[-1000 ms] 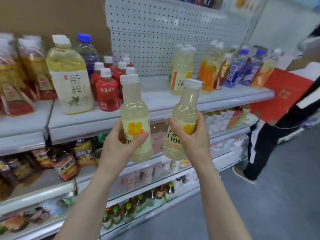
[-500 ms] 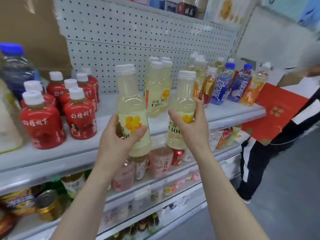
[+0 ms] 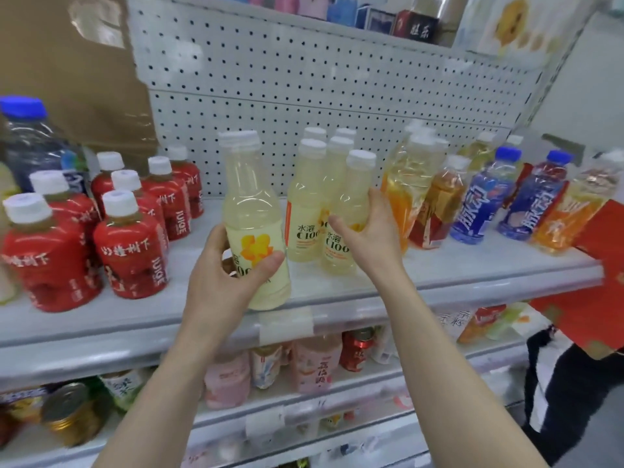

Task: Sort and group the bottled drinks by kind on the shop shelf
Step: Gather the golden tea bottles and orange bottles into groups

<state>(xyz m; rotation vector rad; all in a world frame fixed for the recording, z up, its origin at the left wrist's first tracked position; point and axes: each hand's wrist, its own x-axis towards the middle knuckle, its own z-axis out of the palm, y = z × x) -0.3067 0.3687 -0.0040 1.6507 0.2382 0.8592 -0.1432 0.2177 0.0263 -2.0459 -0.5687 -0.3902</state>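
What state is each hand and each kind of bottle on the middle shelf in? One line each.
left hand: grips the left C100 bottle
left C100 bottle: capped, upright, at the shelf edge
right hand: holds the right C100 bottle
right C100 bottle: capped, upright, beside shelved C100 bottles
red juice bottles: capped, upright, grouped
blue-labelled bottles: capped, standing

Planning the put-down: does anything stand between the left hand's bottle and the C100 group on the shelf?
Nothing visible: only bare shelf lies between the bottle in the left hand and the C100 group.
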